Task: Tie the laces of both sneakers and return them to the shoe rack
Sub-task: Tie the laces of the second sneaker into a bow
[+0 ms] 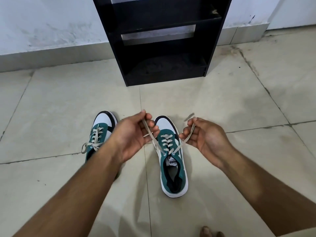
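Two green, white and black sneakers stand on the tiled floor, toes pointing away from me. The right sneaker (172,161) has its cream laces pulled up and apart. My left hand (135,134) pinches one lace end (148,130) above the shoe's toe. My right hand (203,135) pinches the other lace end (187,135), whose tip sticks out above my fingers. The two laces rise from the top eyelets and cross just above them. The left sneaker (100,129) lies partly under my left forearm, with its laces in a bow.
A black shoe rack (164,40) stands against the white wall straight ahead, its shelves bare. Beige floor tiles (59,108) spread around the shoes. Toes of a bare foot (207,231) show at the bottom edge.
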